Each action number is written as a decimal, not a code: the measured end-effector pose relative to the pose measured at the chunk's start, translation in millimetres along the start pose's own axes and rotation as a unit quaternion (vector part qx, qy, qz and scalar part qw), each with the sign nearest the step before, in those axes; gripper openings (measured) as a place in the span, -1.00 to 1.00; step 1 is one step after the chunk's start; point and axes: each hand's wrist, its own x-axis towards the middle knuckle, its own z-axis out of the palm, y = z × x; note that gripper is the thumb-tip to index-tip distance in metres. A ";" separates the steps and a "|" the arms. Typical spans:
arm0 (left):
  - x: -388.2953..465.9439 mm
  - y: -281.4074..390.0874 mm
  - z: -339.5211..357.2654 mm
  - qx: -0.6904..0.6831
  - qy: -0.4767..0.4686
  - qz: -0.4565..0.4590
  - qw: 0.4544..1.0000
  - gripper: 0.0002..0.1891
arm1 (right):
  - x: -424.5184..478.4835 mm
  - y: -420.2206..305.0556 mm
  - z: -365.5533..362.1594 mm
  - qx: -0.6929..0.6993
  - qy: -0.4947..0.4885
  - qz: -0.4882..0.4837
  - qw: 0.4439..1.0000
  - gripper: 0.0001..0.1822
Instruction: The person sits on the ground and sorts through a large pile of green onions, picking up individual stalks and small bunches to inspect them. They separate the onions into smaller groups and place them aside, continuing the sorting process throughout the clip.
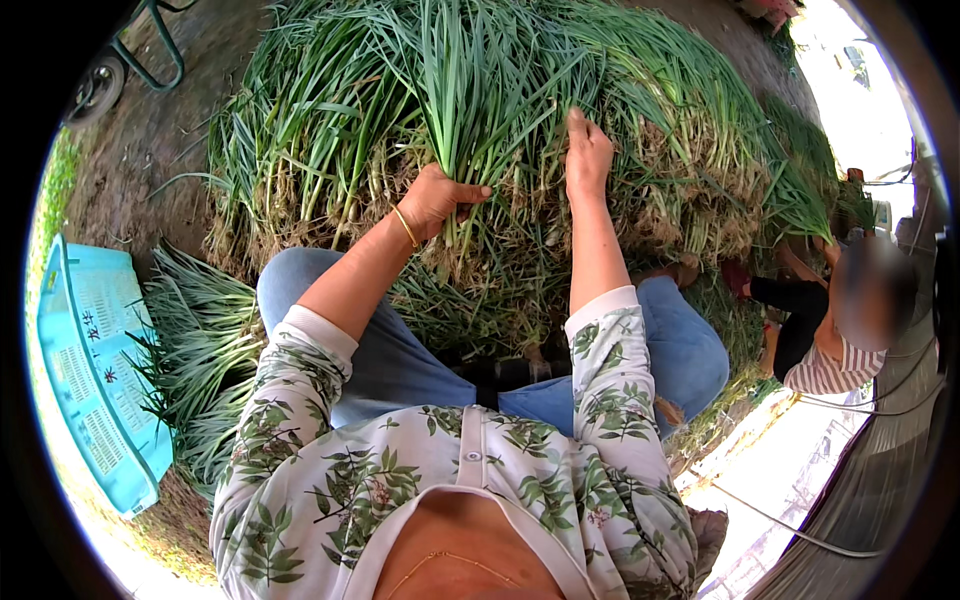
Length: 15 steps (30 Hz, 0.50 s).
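Observation:
My left hand [437, 201] is closed around a bunch of green allium plants [448, 112], which look like young garlic or leeks. Their long leaves point away from me, and the roots hang below my fist. To the right, my right hand [588, 159] hovers with curled fingers in front of the large pile [322, 112] of the same plants. Its fingertips are blurred and partly hidden, so whether they pinch anything does not show. Brown, soil-covered roots [660, 199] line the near side of the pile.
Beside my left knee lies a heap of cleaner plants [214, 352] with pale stems. A turquoise plastic crate [105, 375] bearing writing stands at far left. Another person [832, 322] sits at right, holding greens. A wheel [97, 90] shows at upper left. Trimmings [487, 307] litter the ground before me.

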 end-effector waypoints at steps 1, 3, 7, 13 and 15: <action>-1.9 -1.5 -2.5 0.008 0.003 -0.007 1.000 -0.87 | -1.1 -12.6 5.7 -0.023 -0.020 -0.023 0.999 -0.61; -3.2 0.7 -1.1 0.010 -0.001 -0.011 1.000 -0.88 | 3.8 -23.5 11.3 -0.215 -0.073 -0.070 0.971 -0.61; -1.6 8.7 -2.3 -0.022 -0.055 -0.016 0.998 -0.87 | 20.4 -14.4 -3.2 -0.243 0.073 -0.031 0.967 -0.69; -5.7 15.3 -16.4 -0.156 -0.092 -0.032 0.983 -0.83 | -27.4 -28.7 -20.3 0.219 -0.356 0.144 0.897 -0.37; -2.7 19.1 -17.2 -0.161 -0.082 -0.035 0.983 -0.84 | -62.2 -30.1 -1.1 0.224 -0.480 0.117 0.840 -0.15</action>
